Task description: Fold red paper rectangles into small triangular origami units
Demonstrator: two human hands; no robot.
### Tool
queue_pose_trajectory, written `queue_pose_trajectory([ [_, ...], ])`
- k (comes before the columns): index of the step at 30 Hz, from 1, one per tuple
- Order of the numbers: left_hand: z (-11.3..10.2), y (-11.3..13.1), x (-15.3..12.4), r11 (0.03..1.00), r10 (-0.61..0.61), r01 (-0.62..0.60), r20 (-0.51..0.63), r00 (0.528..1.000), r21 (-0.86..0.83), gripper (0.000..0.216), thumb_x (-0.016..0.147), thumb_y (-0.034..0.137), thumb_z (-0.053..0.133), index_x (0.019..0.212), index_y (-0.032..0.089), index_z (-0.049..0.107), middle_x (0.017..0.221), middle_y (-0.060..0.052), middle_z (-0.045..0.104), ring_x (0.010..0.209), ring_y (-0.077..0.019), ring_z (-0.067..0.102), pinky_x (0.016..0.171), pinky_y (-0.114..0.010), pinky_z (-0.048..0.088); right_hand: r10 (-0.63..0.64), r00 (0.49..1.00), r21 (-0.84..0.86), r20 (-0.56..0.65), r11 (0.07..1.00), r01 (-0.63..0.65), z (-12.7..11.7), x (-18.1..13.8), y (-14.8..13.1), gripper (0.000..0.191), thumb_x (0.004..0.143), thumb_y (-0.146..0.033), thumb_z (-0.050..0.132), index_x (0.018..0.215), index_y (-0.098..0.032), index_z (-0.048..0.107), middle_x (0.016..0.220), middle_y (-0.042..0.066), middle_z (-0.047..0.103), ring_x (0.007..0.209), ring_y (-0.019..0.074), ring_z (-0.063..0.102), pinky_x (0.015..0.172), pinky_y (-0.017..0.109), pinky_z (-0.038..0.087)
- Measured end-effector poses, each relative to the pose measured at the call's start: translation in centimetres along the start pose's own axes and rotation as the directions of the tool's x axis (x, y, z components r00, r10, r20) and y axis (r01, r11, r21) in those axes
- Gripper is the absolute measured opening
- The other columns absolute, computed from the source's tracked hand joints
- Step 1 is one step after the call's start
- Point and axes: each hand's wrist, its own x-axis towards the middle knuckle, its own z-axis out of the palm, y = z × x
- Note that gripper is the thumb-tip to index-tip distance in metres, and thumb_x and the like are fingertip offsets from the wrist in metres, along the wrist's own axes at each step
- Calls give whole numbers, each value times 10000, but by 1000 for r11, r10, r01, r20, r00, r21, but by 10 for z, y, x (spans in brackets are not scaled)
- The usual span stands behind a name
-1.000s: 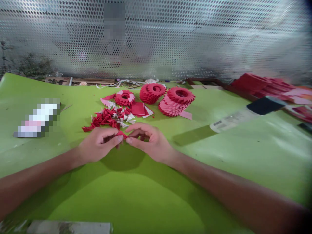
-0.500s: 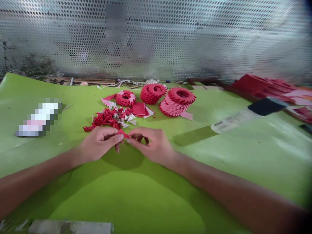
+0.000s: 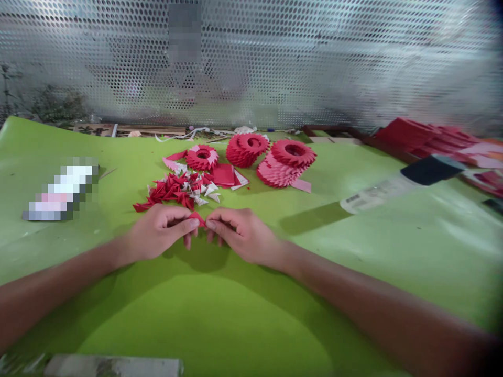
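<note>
Between thumb and fingers, my left hand point(image 3: 163, 230) pinches a small folded red paper piece point(image 3: 197, 218). Thumb and forefinger of my right hand point(image 3: 245, 233) are pressed together at the right tip of that same piece. Both hands are held just above the green table surface point(image 3: 196, 319). Right behind them lies a heap of folded red and white paper pieces point(image 3: 176, 191). Flat red paper squares point(image 3: 223, 175) sit beside the heap. My fingers hide part of the piece.
Farther back stand a small red and pink paper ring point(image 3: 201, 156), a red paper coil point(image 3: 247, 150) and a pink one with a red top point(image 3: 286, 163). A clear bottle with a dark cap point(image 3: 401, 183) lies right. Red paper stacks point(image 3: 428, 137) fill the far right. A perforated metal sheet point(image 3: 251, 68) rises behind.
My right thumb and forefinger have closed together on the tip of the red piece, and the hand has turned slightly. My left hand keeps its pinch, almost unmoved.
</note>
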Motion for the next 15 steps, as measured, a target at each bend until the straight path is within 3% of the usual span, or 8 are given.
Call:
queue_pose_trajectory([
  [5, -1, -1, 1, 1000, 3, -3, -14, 1000, -2, 422, 955, 464, 491, 768, 138, 684, 604, -40, 654, 396, -67, 369, 354, -171, 210, -35, 999, 8, 15, 999, 35, -1, -1, 1, 293, 1051, -319, 452, 907, -172, 660, 805, 22, 732, 613, 112, 635, 567, 233, 465],
  [8, -1, -2, 1, 1000, -6, 6, -27, 1000, -13, 420, 952, 466, 493, 770, 134, 675, 615, -38, 654, 402, -65, 374, 358, -164, 220, -38, 999, -31, 8, 999, 38, -2, -1, 1, 277, 1032, -363, 498, 934, -175, 676, 762, 10, 717, 554, 101, 586, 496, 220, 410],
  [11, -1, -2, 1, 999, -26, 26, -18, 999, -32, 417, 951, 472, 496, 776, 133, 665, 612, -37, 652, 405, -69, 382, 361, -162, 228, -63, 997, -114, -39, 992, 59, 0, -2, 0, 203, 968, -370, 622, 974, -181, 697, 748, 3, 724, 560, 109, 601, 489, 221, 411],
  [15, -1, -3, 1, 998, -54, 53, -13, 998, -44, 412, 951, 480, 510, 795, 131, 666, 607, -36, 657, 415, -77, 409, 372, -165, 245, -132, 984, -177, -121, 978, 110, 3, -2, 0, 214, 965, -364, 635, 1060, -188, 709, 800, 13, 757, 593, 121, 645, 525, 231, 447],
])
